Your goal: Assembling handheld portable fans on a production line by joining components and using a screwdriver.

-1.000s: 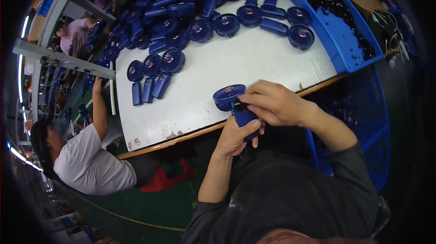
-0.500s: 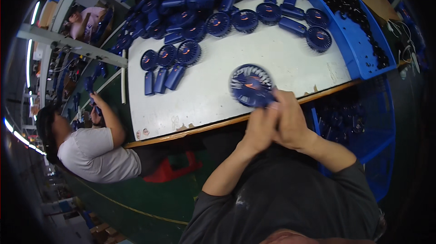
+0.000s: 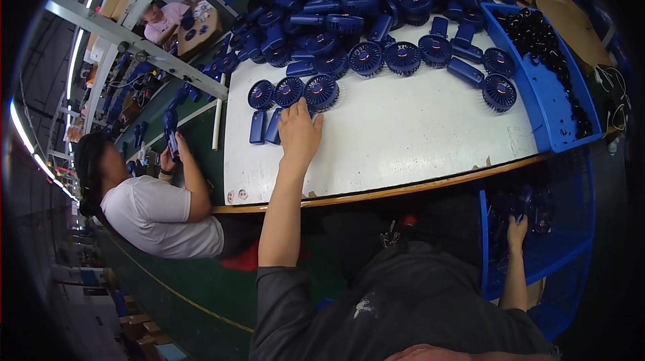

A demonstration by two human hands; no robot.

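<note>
My left hand (image 3: 299,134) lies over the handle of the rightmost of three navy handheld fans in a short row. Its thumb is on one side and its fingers on the other, and the handle is hidden beneath. That fan's round head (image 3: 321,92) shows past the fingertips. Beside it lie the middle fan (image 3: 289,91) and the left fan (image 3: 261,94), handles toward me. Below the table edge at the right, my right hand (image 3: 517,232) reaches into a blue crate (image 3: 537,268), its fingers closed around a dark blue handheld fan (image 3: 522,201), partly in shadow.
A large heap of navy fans (image 3: 342,6) covers the far side of the white table (image 3: 396,146). A blue bin (image 3: 561,119) of small black parts stands at the right. At left, a co-worker (image 3: 154,210) holds a fan; another person (image 3: 164,22) sits farther back.
My hands have parted. The fan they held over the table is gone from there; my right hand has gone down into the crate, and my left has moved left to the row of fans.
</note>
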